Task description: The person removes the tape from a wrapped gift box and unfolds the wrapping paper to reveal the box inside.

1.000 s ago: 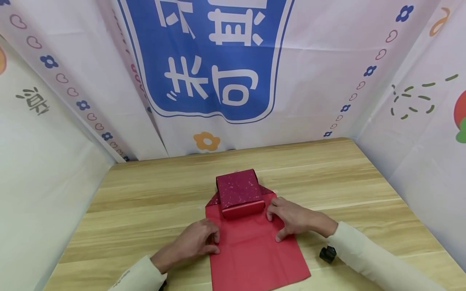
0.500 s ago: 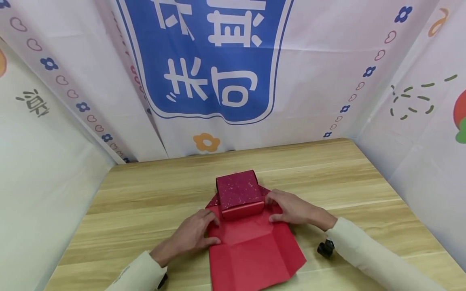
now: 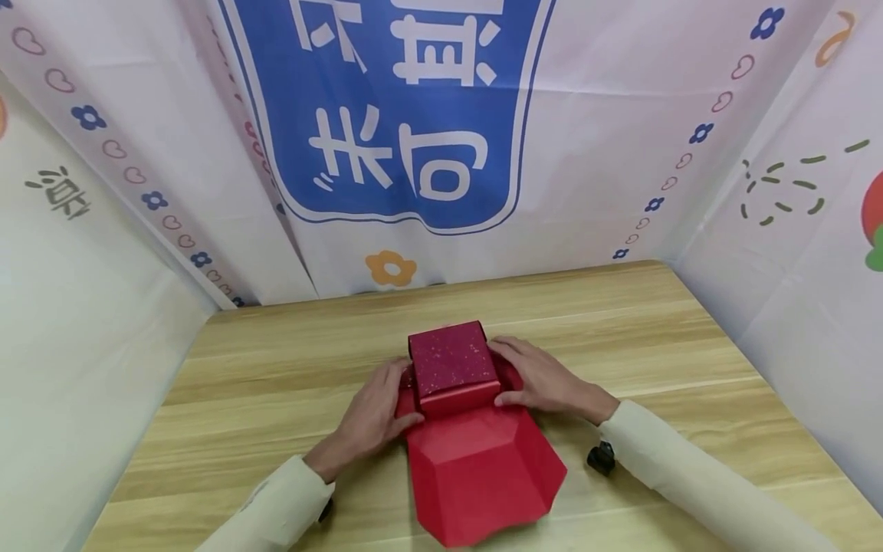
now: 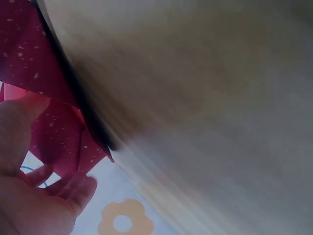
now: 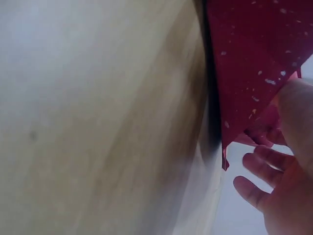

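A small square maroon box (image 3: 455,356) with glittery flecks sits near the far end of a red sheet of wrapping paper (image 3: 476,445). The sheet's inner side is plain red; its flecked maroon outer side (image 4: 29,54) shows in both wrist views. On the box's left, my left hand (image 3: 369,410) holds the raised paper edge, thumb by the near corner and fingers farther back. My right hand (image 3: 545,379) does likewise on the right, its thumb at the near right corner. Between the hands and me, the paper's free end stands up with creased, raised sides.
A wood-grain table (image 3: 276,368) lies beneath everything. White printed cloth (image 3: 586,153) with a blue sign closes off the back and both sides. A small black device (image 3: 602,458) hangs under the right sleeve.
Both hands have slid away from me along the paper, up beside the box. The paper's sides have risen against the box, and its near end has lifted and drawn narrower.
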`<state>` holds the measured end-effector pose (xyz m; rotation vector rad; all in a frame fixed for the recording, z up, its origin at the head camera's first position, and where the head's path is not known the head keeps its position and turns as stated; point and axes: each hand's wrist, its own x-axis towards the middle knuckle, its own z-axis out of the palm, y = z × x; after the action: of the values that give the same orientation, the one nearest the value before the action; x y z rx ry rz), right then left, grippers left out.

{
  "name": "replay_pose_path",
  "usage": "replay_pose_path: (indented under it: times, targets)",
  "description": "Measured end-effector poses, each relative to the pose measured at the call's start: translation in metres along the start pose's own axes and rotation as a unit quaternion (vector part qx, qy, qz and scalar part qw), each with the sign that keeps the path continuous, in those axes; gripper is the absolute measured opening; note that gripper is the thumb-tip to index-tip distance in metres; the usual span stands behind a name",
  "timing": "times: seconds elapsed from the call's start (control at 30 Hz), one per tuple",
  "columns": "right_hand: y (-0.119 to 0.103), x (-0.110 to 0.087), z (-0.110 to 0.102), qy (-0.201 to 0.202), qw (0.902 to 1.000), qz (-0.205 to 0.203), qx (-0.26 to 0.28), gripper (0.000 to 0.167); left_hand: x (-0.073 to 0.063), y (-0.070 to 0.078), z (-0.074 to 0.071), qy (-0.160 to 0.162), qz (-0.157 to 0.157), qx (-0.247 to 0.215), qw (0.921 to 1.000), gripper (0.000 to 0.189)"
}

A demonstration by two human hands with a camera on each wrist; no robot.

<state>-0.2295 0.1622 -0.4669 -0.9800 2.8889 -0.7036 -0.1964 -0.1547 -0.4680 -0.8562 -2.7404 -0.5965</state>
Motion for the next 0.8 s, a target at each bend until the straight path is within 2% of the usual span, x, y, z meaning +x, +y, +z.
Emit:
replay_pose_path:
  times: [0.17,0.27,0.4,0.57,0.8]
  targets:
    - [0.005,0.006,0.000,-0.016,0.9989,0.004,0.044,0.099,0.009,-0.009,0.001,-0.030,0.001,-0.027,0.9992,0.101]
    - [0.007,0.007,-0.002,-0.032,0.9967,0.005,0.074,0.100,0.012,-0.013,-0.001,-0.054,0.010,-0.061,0.9967,0.103]
    - [0.008,0.006,-0.005,-0.048,0.9955,0.003,0.082,0.097,0.012,-0.016,-0.006,-0.077,0.008,-0.084,0.9934,0.100]
    - [0.006,0.005,-0.009,-0.045,0.9972,-0.004,0.059,0.093,0.011,-0.016,-0.008,-0.078,0.014,-0.068,0.9945,0.095]
    - [0.004,0.006,-0.009,-0.029,0.9988,-0.013,0.039,0.090,0.009,-0.012,-0.006,-0.069,0.004,-0.056,0.9960,0.103]
